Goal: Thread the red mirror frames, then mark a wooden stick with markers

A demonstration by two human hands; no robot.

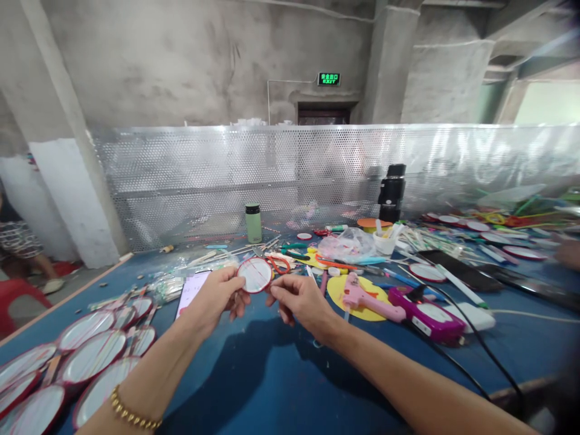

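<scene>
A small round white disc (255,276) with a red rim is held up above the blue table. My left hand (223,293) pinches its left edge between thumb and fingers. At the disc's right edge, the fingertips of my right hand (296,302) are pressed together. Whether they grip the rim or some thin piece along it, I cannot tell. Just behind the disc lie orange-handled scissors (278,264). A phone (193,292) with a lit screen lies beside my left hand. Several larger red-rimmed discs (93,356) are piled at the left.
Right of my right hand, a pink glue gun (369,299) rests on a yellow disc (338,290), near a purple device (428,314) with black cables. A green bottle (254,223) and black flask (392,193) stand before a perforated metal screen (203,175). A seated person is at far left.
</scene>
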